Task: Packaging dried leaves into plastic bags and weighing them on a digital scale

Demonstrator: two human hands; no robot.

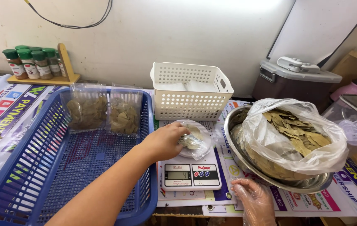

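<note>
Left hand (164, 141) reaches across from the blue basket side, fingers closed on a small clear bag of dried leaves (193, 142) that sits on the digital scale (191, 169), on its white platter. Right hand (253, 201) wears a thin clear plastic glove and rests low on the counter (350, 196), just right of the scale's front corner, under the rim of the steel bowl (232, 125); it holds nothing, fingers loosely curled. The two hands are apart, with the scale's display between them. The steel bowl stands just right of the scale, tilted toward the scale, holding a big open plastic bag of dried bay-type leaves (295, 129). White perforated basket (189, 90) stands directly behind the scale, against the wall. Blue plastic basket (40, 167) lies left of the scale, touching or nearly touching its edge; two filled clear packets of leaves (103, 112) lean side by side against its far wall. Further left of the scale and back, a wooden rack of green-capped spice jars (34, 62) stands at the wall. Well right of the scale, behind the bowl, a brown lidded box (295, 81). Printed posters cover the counter under the scale.
</note>
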